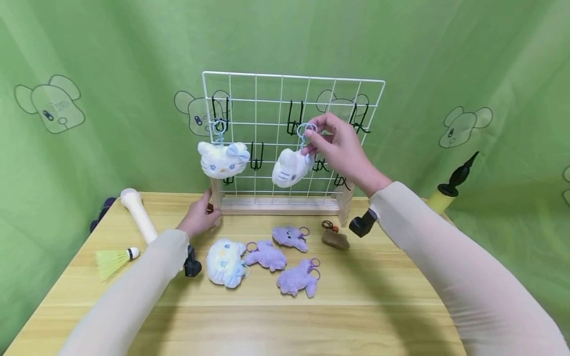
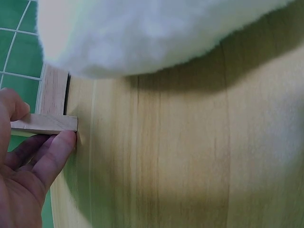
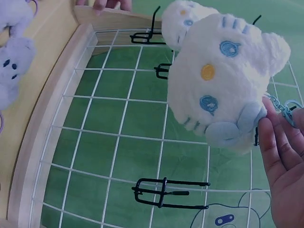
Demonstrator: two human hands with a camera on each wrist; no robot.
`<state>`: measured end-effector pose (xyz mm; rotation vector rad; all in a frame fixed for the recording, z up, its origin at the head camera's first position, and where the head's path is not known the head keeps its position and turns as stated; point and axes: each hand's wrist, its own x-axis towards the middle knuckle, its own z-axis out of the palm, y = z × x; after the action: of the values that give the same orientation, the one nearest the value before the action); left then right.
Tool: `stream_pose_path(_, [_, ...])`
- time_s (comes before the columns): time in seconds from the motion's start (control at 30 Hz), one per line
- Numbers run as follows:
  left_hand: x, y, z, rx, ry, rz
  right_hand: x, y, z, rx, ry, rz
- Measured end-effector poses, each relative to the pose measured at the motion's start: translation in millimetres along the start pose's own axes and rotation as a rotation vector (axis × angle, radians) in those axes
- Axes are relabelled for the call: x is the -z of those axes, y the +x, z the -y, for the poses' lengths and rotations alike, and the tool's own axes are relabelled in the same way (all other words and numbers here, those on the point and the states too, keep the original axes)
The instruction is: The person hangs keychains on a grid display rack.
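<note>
Before the wire rack [image 1: 294, 76], our right hand [image 1: 340, 146] pinches the white plush [image 1: 289, 169] by its ring [image 1: 299, 126], so it dangles; our left hand [image 1: 199, 216] grips the rack's left foot [image 1: 216, 202], seemingly for steadiness.

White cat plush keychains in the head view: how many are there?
3: a hanging plush at the left of the wire rack, a held plush with its ring pinched in the right hand, and a lying plush on the table.
</note>
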<state>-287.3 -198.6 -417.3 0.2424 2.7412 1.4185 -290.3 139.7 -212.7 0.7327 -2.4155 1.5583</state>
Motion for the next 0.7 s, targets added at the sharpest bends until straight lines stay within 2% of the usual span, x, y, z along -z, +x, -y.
stream_pose_path(0.37, [-0.9, 0.3, 1.2, 0.002, 0.005, 0.001, -7.7, 18.5, -11.9, -0.097, -0.022, 0.001])
stream_pose_path(0.57, [-0.5, 1.6, 2.5, 0.0, 0.0, 0.0, -12.4, 23.9, -17.8, -0.113, -0.033, -0.007])
stream_pose_path(0.7, [-0.5, 1.5, 3.0, 0.001, -0.005, 0.0, -14.6, 26.9, -19.4, -0.095, -0.041, -0.018])
